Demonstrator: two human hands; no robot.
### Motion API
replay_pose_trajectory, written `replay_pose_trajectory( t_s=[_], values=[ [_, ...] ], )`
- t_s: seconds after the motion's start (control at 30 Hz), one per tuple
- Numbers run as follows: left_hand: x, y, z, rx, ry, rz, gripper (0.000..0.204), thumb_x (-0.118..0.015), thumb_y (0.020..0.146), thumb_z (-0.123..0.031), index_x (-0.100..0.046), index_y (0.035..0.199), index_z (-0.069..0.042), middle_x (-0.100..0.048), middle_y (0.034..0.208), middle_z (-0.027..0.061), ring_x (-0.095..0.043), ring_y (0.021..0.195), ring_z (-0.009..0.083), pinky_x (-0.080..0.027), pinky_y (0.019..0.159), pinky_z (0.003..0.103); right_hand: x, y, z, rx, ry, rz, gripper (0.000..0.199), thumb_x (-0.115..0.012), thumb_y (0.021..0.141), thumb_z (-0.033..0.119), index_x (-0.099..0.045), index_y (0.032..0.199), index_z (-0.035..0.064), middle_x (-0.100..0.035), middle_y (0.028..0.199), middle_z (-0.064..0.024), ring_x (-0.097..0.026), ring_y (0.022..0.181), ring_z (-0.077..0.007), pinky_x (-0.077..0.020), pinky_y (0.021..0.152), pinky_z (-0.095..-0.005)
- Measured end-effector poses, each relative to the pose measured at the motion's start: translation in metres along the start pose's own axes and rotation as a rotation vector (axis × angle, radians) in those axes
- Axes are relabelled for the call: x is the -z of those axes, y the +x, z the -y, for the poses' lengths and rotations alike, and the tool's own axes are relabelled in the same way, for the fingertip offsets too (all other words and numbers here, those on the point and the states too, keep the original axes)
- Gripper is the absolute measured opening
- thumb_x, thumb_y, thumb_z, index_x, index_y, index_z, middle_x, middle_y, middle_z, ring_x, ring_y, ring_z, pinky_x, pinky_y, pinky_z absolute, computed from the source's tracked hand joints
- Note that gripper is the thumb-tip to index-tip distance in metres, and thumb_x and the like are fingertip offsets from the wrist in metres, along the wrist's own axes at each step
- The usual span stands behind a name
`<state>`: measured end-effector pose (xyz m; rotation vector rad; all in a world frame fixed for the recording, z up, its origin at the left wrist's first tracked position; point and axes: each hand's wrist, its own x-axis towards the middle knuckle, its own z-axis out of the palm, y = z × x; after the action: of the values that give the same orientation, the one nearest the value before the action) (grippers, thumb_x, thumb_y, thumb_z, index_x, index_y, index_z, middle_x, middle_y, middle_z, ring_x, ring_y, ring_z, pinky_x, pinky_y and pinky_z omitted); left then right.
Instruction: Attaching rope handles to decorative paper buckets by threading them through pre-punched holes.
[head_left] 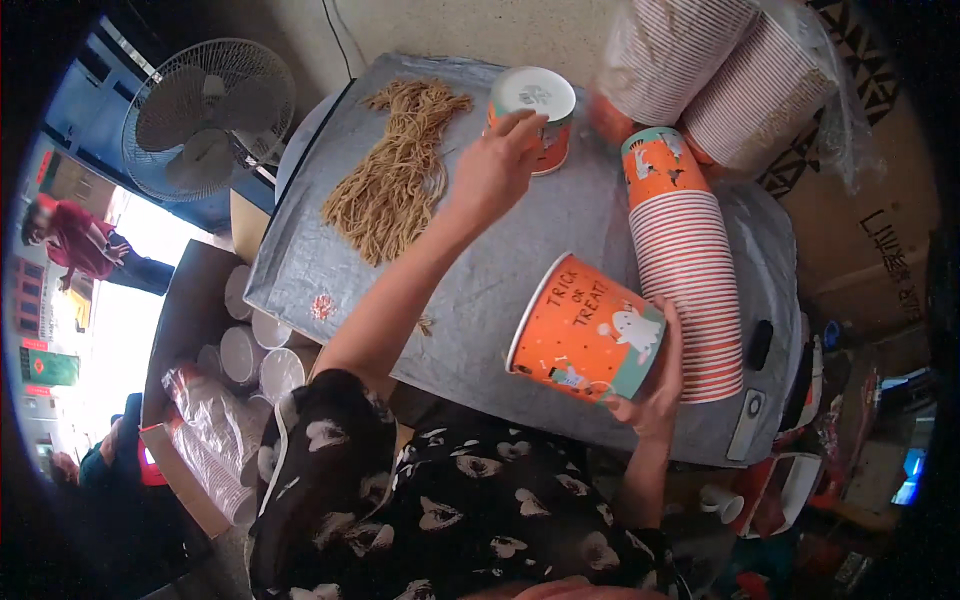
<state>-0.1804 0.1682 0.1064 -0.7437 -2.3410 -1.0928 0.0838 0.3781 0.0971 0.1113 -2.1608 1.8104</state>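
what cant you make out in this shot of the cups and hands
Head view only:
- Inside of the orange paper bucket: turned away.
- Right hand palm: behind that bucket.
- Left hand fingertips on the upside-down orange cup: grip unclear.
- Wrapped cup stacks: cut off by the top edge.

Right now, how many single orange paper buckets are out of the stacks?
2. One orange bucket is tilted in the right hand; the other bucket stands upside down under the left hand, beside the twine bundle. More may sit hidden behind the nested stack.

Daylight glares at left; fisheye edges darken.
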Motion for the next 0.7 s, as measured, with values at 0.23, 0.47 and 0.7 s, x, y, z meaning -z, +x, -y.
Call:
replay_pose_trajectory(
  t_s=[0.23, 0.47, 0.7],
  values=[
    [-0.014, 0.024, 0.037, 0.014, 0.262, 0.167, 0.022, -0.062, 0.089, -0.014, -0.068, 0.111, -0.012, -0.064, 0.11, 0.0122, -0.067, 0.098, 0.0352, -0.055, 0.082, 0.044, 0.028, 0.013, 0.044, 0.106, -0.411, 0.253, 0.126, -0.093, 0.049, 0.027, -0.027, 0.153, -0.0028, -0.033, 0.155, -0.0236, -0.033, 0.144, -0.0378, -0.0312, 0.116, -0.0482],
    [0.007, 0.004, 0.037, -0.135, 0.074, 0.159, 0.019, -0.063, 0.087, -0.009, -0.07, 0.105, -0.009, -0.066, 0.106, 0.0132, -0.067, 0.093, 0.0363, -0.055, 0.081, 0.044, 0.039, 0.049, 0.083, 0.2, -0.34, 0.241, 0.124, -0.091, 0.06, 0.047, -0.027, 0.153, -0.0031, -0.039, 0.151, -0.0214, -0.042, 0.139, -0.0325, -0.033, 0.116, -0.0441],
    [0.054, -0.039, -0.009, 0.378, -0.692, 0.184, 0.039, -0.055, 0.103, -0.035, -0.07, 0.114, 0.0, -0.072, 0.104, 0.0079, -0.069, 0.09, 0.0165, -0.056, 0.076, 0.031, 0.038, 0.124, 0.092, 0.029, -0.045, 0.031, 0.101, -0.08, 0.073, 0.038, -0.032, 0.152, -0.0027, -0.046, 0.147, -0.0174, -0.045, 0.136, -0.0275, -0.0327, 0.113, -0.0379]
  ],
)
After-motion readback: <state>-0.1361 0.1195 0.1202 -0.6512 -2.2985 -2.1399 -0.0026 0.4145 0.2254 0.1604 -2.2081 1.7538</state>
